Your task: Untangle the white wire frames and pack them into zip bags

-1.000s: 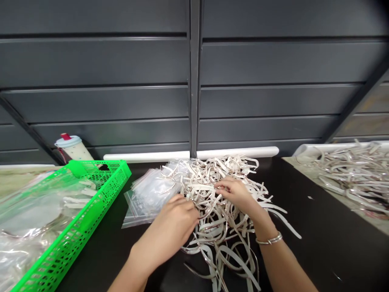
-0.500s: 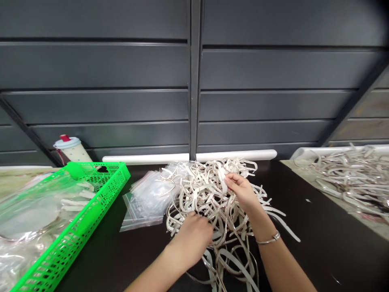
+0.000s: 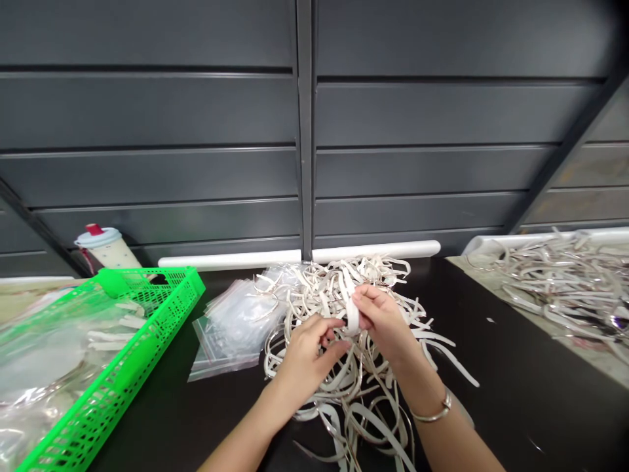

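Note:
My right hand [image 3: 381, 318] pinches a folded white strip [image 3: 352, 313] between thumb and fingers, raised a little over a tangled pile of white strips [image 3: 339, 380] with shiny edges. Close by on the left, my left hand [image 3: 312, 347] has its thumb and index finger apart around the strip's lower end. Its fingers are partly curled, and nothing shows in its grasp. Whether the index fingertip touches the strip is hard to make out. Clear zip bags [image 3: 236, 328] lie in a stack left of the pile, some strips resting over them.
On the left stands a green basket [image 3: 162, 321] with bagged strips inside. A bottle [image 3: 111, 248] with a red-topped lid is behind it. More strips [image 3: 584, 282] are heaped at the right. A grey panelled wall [image 3: 221, 170] rises behind the black table [image 3: 491, 387].
My left hand has risen out of the pile toward my right hand, and its fingers have opened. My right hand has come slightly lower and left with the strip.

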`<state>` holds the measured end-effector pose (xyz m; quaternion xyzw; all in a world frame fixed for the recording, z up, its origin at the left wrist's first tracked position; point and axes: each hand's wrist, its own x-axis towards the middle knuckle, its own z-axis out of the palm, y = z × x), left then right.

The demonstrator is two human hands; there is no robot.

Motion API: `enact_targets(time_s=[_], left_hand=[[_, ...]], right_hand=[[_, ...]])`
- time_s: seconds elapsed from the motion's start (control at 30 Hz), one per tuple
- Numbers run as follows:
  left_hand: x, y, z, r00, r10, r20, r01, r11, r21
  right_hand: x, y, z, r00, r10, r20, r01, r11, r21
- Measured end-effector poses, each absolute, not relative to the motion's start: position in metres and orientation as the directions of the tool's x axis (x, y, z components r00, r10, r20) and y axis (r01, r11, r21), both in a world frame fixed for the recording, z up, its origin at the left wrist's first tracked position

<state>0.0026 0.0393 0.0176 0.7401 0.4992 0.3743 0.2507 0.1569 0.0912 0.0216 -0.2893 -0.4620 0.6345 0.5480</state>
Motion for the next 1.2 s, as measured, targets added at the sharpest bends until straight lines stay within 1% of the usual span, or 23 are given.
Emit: enact_targets(time_s=[0.1, 0.23, 0.33, 0.43, 0.5, 0.57, 0.6, 0.67, 0.73, 0.83, 0.9, 1.0, 1.1, 1.2], left_hand=[[0.006, 0.038, 0.017, 0.232, 0.923, 0.307, 0.554, -0.384, 0.739], [0.007, 0.039, 0.016, 0.274, 0.915, 0.298, 0.549, -0.403, 0.733], [0.006, 0.040, 0.016, 0.279, 0.924, 0.261, 0.539, -0.375, 0.754], [0.000, 0.040, 0.019, 0.229, 0.947, 0.224, 0.481, -0.310, 0.820], [-0.007, 0.041, 0.023, 0.159, 0.965, 0.207, 0.354, -0.252, 0.901], [-0.016, 0.041, 0.029, 0.073, 0.973, 0.220, 0.135, -0.228, 0.964], [-0.020, 0.042, 0.032, 0.026, 0.972, 0.233, 0.013, -0.234, 0.972], [-0.028, 0.043, 0.037, -0.075, 0.964, 0.254, -0.188, -0.264, 0.946], [-0.035, 0.045, 0.042, -0.158, 0.957, 0.243, -0.313, -0.282, 0.907], [-0.043, 0.046, 0.048, -0.240, 0.942, 0.235, -0.384, -0.314, 0.868], [-0.048, 0.048, 0.051, -0.302, 0.922, 0.243, -0.388, -0.352, 0.852], [-0.057, 0.050, 0.055, -0.404, 0.884, 0.234, -0.392, -0.399, 0.829], [-0.065, 0.051, 0.058, -0.406, 0.892, 0.200, -0.444, -0.384, 0.810], [-0.071, 0.050, 0.062, -0.394, 0.902, 0.177, -0.498, -0.371, 0.784]], right_hand=[[0.149, 0.083, 0.022, -0.300, 0.942, 0.151, -0.355, 0.036, -0.934], [0.147, 0.086, 0.019, -0.411, 0.902, 0.136, -0.320, -0.003, -0.947], [0.157, 0.094, 0.019, -0.414, 0.900, 0.137, -0.281, 0.017, -0.959], [0.173, 0.101, 0.020, -0.383, 0.913, 0.144, -0.181, 0.078, -0.980], [0.185, 0.102, 0.023, -0.357, 0.923, 0.146, -0.060, 0.133, -0.989], [0.194, 0.101, 0.026, -0.383, 0.914, 0.131, 0.109, 0.185, -0.977], [0.197, 0.100, 0.027, -0.424, 0.898, 0.116, 0.198, 0.217, -0.956], [0.200, 0.097, 0.029, -0.520, 0.851, 0.077, 0.347, 0.292, -0.891], [0.199, 0.093, 0.032, -0.603, 0.796, 0.049, 0.424, 0.372, -0.826], [0.196, 0.088, 0.037, -0.714, 0.700, 0.023, 0.446, 0.480, -0.755], [0.193, 0.084, 0.039, -0.782, 0.623, -0.019, 0.452, 0.545, -0.706], [0.182, 0.080, 0.037, -0.840, 0.536, -0.085, 0.462, 0.624, -0.630], [0.168, 0.074, 0.029, -0.872, 0.479, -0.097, 0.446, 0.700, -0.557], [0.159, 0.068, 0.024, -0.893, 0.439, -0.099, 0.416, 0.720, -0.555]])
